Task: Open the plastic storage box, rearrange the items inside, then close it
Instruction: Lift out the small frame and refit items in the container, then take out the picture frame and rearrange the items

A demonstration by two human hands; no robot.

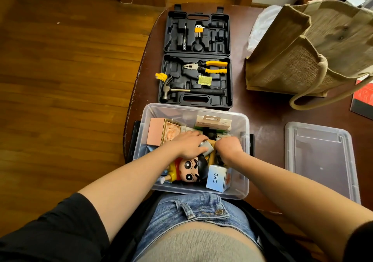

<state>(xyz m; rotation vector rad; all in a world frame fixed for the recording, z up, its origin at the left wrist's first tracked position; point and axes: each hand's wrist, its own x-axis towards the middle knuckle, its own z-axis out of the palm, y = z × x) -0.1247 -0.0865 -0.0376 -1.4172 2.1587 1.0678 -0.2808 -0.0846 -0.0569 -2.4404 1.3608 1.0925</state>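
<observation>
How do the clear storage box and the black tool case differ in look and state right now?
The storage box is see-through plastic; the tool case is opaque black. The storage box's lid is fully off, lying to its right, while the tool case is hinged open flat. The box holds loose packages and a figurine, with both hands inside; the case holds pliers and a hammer in moulded slots. Both stand open on the table.

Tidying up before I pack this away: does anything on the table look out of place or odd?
A crumpled yellow scrap lies on the left rim of the open black plastic tool case, outside any moulded slot. Most slots in the case's upper half are empty; only the hex key set shows clearly.
</observation>
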